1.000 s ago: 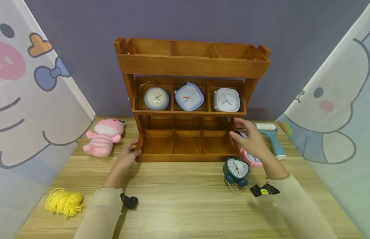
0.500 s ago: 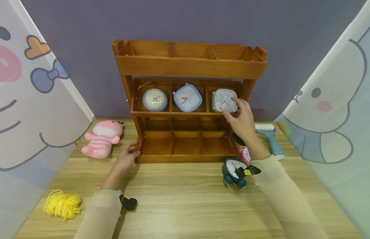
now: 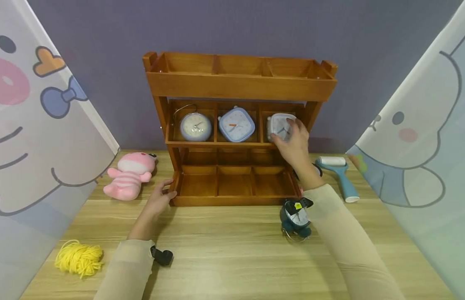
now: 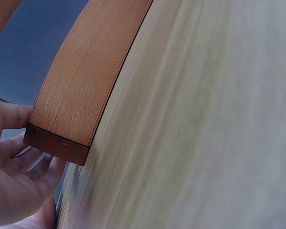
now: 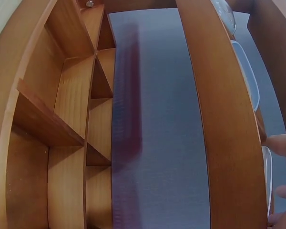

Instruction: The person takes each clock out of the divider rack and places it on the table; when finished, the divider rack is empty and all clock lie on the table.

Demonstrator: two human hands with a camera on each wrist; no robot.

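Note:
A brown wooden shelf rack with three tiers stands on the table. My left hand grips the left end of its lowest tier, thumb on one side and fingers on the other in the left wrist view. In the middle tier's right compartment sits a white alarm clock. My right hand holds this clock, its thumb at the lower left and fingers across the face's right part. Beside it, a blue square alarm clock and a round pale-blue alarm clock fill the other two compartments.
A dark teal alarm clock lies in front of the rack, partly behind the right wrist camera. A blue-handled lint roller lies to the right. At left are a pink plush toy and a bundle of yellow cord.
My right hand has moved from the rack's lower right side, up and left onto the white alarm clock. The left hand has stayed on the rack's end.

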